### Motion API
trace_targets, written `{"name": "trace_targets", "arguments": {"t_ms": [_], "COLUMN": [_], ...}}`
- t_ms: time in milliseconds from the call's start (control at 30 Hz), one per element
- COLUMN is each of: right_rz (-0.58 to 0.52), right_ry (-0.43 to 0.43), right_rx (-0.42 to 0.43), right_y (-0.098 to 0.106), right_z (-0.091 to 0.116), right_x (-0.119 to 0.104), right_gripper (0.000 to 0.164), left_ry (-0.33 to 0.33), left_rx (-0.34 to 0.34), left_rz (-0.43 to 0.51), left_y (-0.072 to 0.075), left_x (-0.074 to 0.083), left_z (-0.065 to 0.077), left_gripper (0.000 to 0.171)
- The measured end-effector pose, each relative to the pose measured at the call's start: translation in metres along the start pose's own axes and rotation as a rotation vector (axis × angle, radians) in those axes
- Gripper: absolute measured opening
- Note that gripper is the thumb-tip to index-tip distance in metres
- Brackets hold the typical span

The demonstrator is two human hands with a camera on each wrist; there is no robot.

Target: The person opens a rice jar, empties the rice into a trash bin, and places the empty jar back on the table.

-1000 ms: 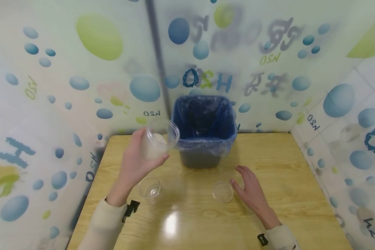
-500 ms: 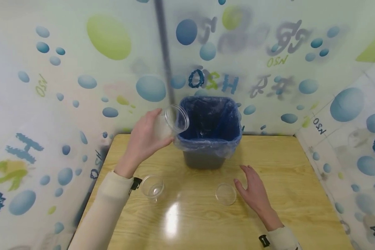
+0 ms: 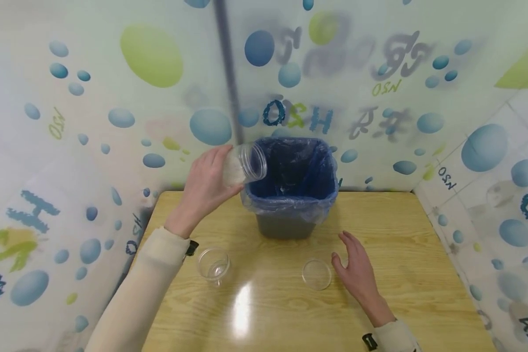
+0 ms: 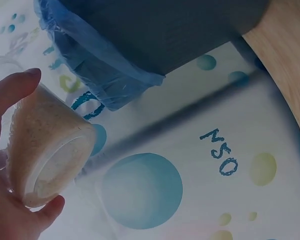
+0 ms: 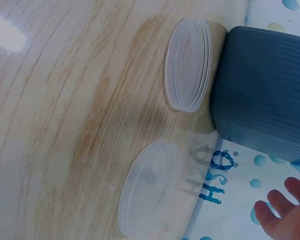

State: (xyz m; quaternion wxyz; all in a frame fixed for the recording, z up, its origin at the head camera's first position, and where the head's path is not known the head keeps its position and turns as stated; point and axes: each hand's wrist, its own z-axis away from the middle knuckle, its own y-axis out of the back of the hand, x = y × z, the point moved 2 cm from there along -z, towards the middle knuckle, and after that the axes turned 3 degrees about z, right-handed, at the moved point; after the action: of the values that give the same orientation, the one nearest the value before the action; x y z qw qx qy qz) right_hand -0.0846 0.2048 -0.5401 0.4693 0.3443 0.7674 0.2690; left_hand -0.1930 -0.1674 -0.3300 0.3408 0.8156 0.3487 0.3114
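My left hand (image 3: 207, 183) grips a clear plastic jar (image 3: 242, 166) by its side, thumb and fingers around it. The jar lies tilted nearly on its side, its open mouth facing right over the left rim of the bin (image 3: 287, 222). Pale, grainy contents (image 4: 47, 125) fill much of it in the left wrist view. Low over the table, my right hand (image 3: 356, 269) is held with fingers loosely extended and nothing in it. A clear round lid (image 3: 317, 274) lies just left of that hand. The right wrist view shows two such lids, one of them a stacked-looking lid (image 5: 188, 65) beside the bin.
A blue plastic bag (image 3: 290, 200) lines the dark bin, which stands at the back of the wooden table (image 3: 281, 313). An empty clear cup (image 3: 214, 265) stands front left, below my left forearm. Patterned panels (image 3: 158, 117) enclose the back and sides.
My left hand has moved up and right to the bin's rim, and the jar has tipped over further, from leaning to nearly horizontal. My right hand stays almost where it was.
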Motion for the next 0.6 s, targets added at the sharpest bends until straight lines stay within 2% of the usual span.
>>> {"name": "trace_targets", "arguments": {"t_ms": [367,600], "right_rz": [0.087,0.112], "right_ry": [0.06,0.063], "right_rx": [0.039,0.04], "right_y": [-0.007,-0.009], "right_z": [-0.005,-0.004], "right_x": [0.011,0.014], "right_gripper": [0.057,0.057], "left_ry": [-0.107,-0.154], "left_rx": [-0.001,-0.007], "left_rz": [-0.137,-0.178], "left_y": [-0.004,-0.005], "left_x": [0.0,-0.001], "left_z": [-0.014,-0.018], "left_gripper": [0.094,0.09]}}
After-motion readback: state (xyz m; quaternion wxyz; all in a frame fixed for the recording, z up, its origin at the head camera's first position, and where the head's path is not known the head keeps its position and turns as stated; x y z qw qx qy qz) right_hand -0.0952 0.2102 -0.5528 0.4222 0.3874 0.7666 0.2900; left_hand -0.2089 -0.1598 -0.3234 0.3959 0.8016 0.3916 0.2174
